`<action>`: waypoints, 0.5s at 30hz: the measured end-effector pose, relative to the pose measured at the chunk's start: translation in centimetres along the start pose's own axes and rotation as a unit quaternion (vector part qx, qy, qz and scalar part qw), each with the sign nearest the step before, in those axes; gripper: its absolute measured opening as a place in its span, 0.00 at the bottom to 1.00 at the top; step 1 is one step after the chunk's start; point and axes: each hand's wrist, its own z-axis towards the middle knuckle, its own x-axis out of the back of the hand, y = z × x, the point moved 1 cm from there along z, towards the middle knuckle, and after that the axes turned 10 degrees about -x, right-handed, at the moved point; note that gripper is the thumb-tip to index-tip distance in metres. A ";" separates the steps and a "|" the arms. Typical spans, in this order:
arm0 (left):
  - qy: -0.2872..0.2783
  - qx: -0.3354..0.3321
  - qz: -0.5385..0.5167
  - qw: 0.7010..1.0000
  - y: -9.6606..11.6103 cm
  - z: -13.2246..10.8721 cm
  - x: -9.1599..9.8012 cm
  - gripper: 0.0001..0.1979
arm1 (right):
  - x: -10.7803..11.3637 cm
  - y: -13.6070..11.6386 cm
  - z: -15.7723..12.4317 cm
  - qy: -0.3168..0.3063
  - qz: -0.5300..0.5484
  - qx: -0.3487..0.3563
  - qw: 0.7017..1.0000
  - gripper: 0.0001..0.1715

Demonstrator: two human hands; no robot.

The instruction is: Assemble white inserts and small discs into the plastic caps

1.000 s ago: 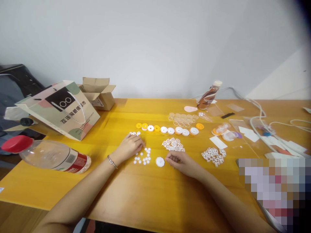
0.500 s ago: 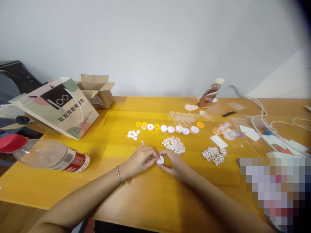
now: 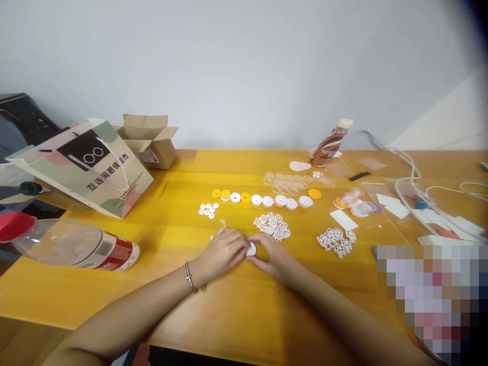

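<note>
The white disc (image 3: 251, 249) is small, flat and round: its left side runs out of sight under fingers, its middle is plain white, and its right rim carries a thin dark line. It is over the middle part of the table (image 3: 206, 325), well in from both the front and back edges. The left grip (image 3: 225, 250) comes to it from the left, knuckles up, fingers bunched close with their tips at the disc's left side; whether they pinch it or only press there, I cannot tell. The right grip (image 3: 277, 258) has it from the right, thumb and forefinger curved just far enough apart to span it, forefinger on the rim toward the table's back edge, thumb on the rim toward the front. Whether the disc touches the tabletop cannot be made out. At the table's left, the clear bottle (image 3: 80, 246) has its red cap cut off by the picture's border. Toward the back edge from the left grip, the small white buttons (image 3: 209, 210) bear marks too small to read. Farther right, the clear rings (image 3: 287, 183) blend together, and the white lattice pieces (image 3: 271, 225) overlap too much to count. A pixelated block (image 3: 430, 295) masks the table's front right.
</note>
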 end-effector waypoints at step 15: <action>-0.026 -0.118 0.113 0.986 -0.3 -0.5 0.1 0.10 | -0.1 0.5 -0.1 0.002 0.000 -0.007 1.000 0.16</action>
